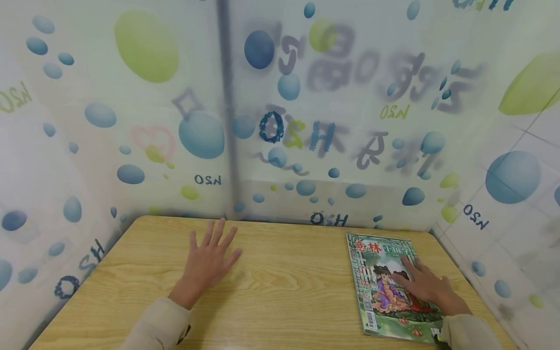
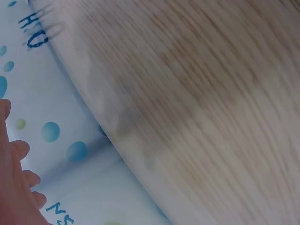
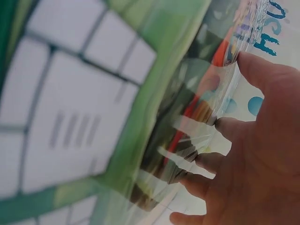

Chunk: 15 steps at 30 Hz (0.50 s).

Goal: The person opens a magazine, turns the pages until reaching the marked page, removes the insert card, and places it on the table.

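Note:
A magazine with a green illustrated cover and red title characters lies at the right side of the wooden table. My right hand is over its right part, fingers extended. In the right wrist view the fingertips of that hand meet the glossy cover. On the left, my left hand is spread out with its fingers apart and nothing in it, above the table's wood surface. The left wrist view shows only part of this hand at the left edge; whether it touches the table cannot be told.
The wooden table has rounded far corners. Behind it and at both sides hang pale curtains with blue and green drops and lettering, close to the table's edges. A vertical dark line runs down the back curtain.

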Available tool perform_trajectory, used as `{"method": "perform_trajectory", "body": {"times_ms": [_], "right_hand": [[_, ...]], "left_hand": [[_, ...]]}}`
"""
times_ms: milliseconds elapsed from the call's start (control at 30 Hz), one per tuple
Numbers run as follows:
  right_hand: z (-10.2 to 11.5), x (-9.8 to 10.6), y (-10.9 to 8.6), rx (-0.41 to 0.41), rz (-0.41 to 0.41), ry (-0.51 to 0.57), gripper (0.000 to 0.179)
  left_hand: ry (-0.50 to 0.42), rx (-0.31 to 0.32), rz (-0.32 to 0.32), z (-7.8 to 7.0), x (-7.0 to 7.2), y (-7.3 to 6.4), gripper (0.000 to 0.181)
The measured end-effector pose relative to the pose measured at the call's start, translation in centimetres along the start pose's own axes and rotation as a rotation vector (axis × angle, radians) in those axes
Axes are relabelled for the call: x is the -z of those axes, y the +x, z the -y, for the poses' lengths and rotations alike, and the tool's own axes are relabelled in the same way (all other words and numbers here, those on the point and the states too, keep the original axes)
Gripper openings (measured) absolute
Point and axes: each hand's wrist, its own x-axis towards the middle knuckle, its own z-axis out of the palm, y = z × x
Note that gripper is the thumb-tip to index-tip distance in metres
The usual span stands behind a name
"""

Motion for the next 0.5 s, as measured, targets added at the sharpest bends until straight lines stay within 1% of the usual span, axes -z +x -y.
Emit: {"method": "perform_trajectory", "body": {"times_ms": [100, 333, 500], "right_hand": [[0.0, 0.0, 0.0, 0.007, -0.006, -0.004, 0.096], [0.2, 0.0, 0.0, 0.01, -0.01, -0.019, 0.096], [0.8, -0.4, 0.1, 0.03, -0.049, -0.047, 0.095]], "left_hand": [[-0.014, -0.006, 0.02, -0.8, 0.0, 0.1, 0.06], [-0.084, -0.04, 0.031, -2.7, -0.5, 0.6, 0.058], [-0.107, -0.065, 0.04, -3.6, -1.0, 0.8, 0.057]]}}
